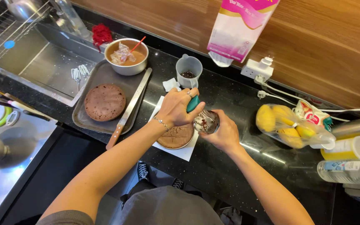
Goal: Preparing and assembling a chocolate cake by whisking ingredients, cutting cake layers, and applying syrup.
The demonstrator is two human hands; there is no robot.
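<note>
Gripping a glass jar (206,121) at frame centre, our right hand (223,134) clamps it above the brown cake (176,136); our left hand (176,107) closes on a teal-handled tool (193,103) on the black tabletop (230,166).

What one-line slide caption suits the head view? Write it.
Left hand with teal-handled tool and right hand holding a glass jar above a brown cake.

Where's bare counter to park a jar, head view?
Best patch: black stone counter between the right hand and the clear bag of yellow fruit. A smaller strip lies between the clear measuring cup and the white wall socket. Crowded: grey metal tray on the left, bottles far right.
</note>
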